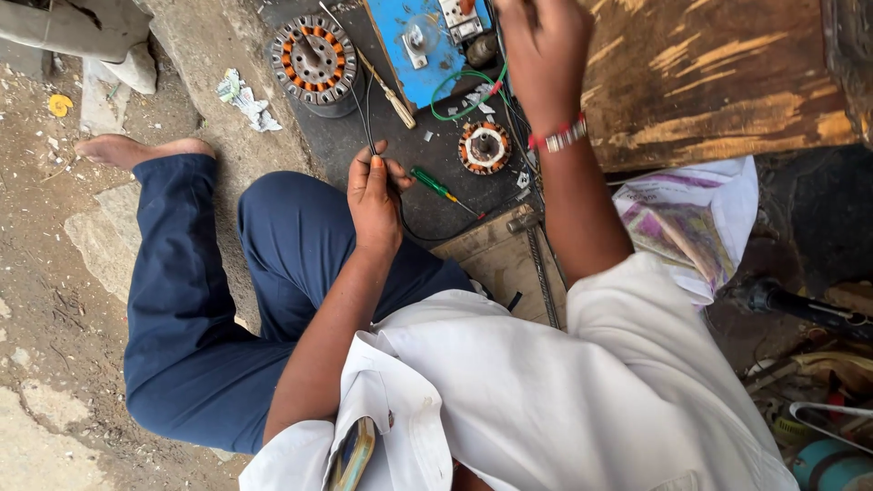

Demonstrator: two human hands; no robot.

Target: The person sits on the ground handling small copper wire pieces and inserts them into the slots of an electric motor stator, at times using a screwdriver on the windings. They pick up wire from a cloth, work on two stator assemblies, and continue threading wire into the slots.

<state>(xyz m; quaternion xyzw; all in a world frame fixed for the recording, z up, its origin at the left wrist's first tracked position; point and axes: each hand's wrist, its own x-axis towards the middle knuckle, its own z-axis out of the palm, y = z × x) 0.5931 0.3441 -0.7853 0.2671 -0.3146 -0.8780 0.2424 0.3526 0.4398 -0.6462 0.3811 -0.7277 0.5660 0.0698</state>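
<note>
Dark desk [364,136] spans top centre. Blue panel [414,64] at 12 o'clock, large wound stator [314,59] at 11 o'clock of it. Right hand [543,50] reaches onto blue panel, fingers run off top edge, cannot tell grip. Left hand [375,195] at centre, fingers narrow, pinching thin black wire [366,109] that runs up past large stator. Small stator [485,147] at 2 o'clock from left hand. Green-handled screwdriver [435,186] lies just beside left hand at 3 o'clock.

A round copper-wound motor stator [314,60] sits at eleven o'clock; a crumpled white printed paper bag [693,221] lies at three o'clock.
</note>
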